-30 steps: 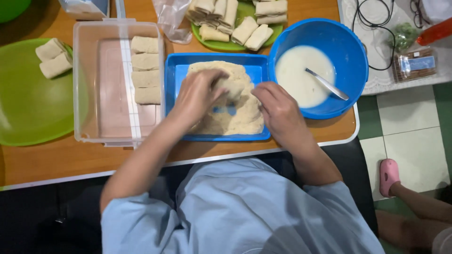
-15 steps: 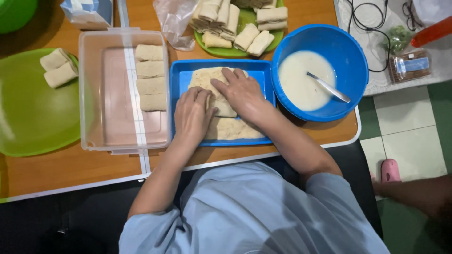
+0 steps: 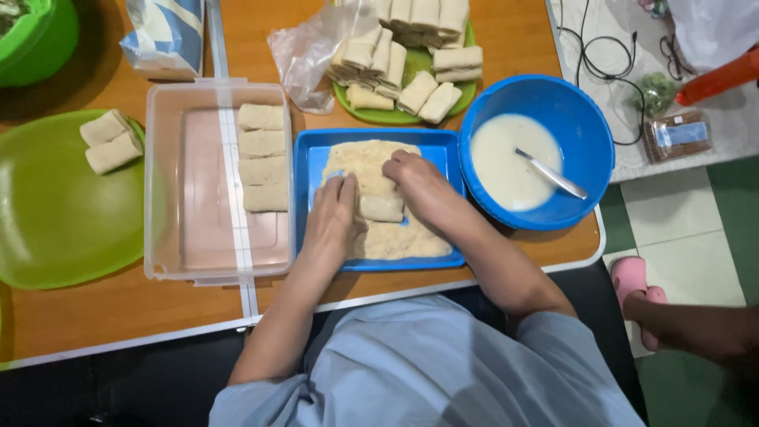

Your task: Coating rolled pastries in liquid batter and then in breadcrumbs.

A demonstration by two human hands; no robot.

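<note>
A blue rectangular tray [image 3: 443, 142] holds pale breadcrumbs [image 3: 399, 241]. In it lies a crumb-coated roll [image 3: 381, 207]. My left hand [image 3: 332, 217] presses against its left end and my right hand [image 3: 417, 186] cups its right side and top. A clear plastic box [image 3: 198, 237] to the left holds a column of several coated rolls [image 3: 262, 158]. A blue bowl [image 3: 581, 130] of white batter with a metal spoon [image 3: 551, 174] stands to the right. Behind the tray, a green plate [image 3: 466, 91] carries several uncoated rolls.
A large green plate [image 3: 55, 229] at left holds two rolls [image 3: 111, 141]. A crumpled clear bag [image 3: 312, 55], a blue-white packet [image 3: 162, 35] and a green bowl [image 3: 35, 32] sit at the back. Cables lie on a side table [image 3: 632, 95]. Another person's foot in a pink slipper [image 3: 636, 285] is on the floor.
My hands have drawn together around one roll in the crumbs; earlier they were spread flat, pressing and sweeping the breadcrumbs. The view has shifted slightly.
</note>
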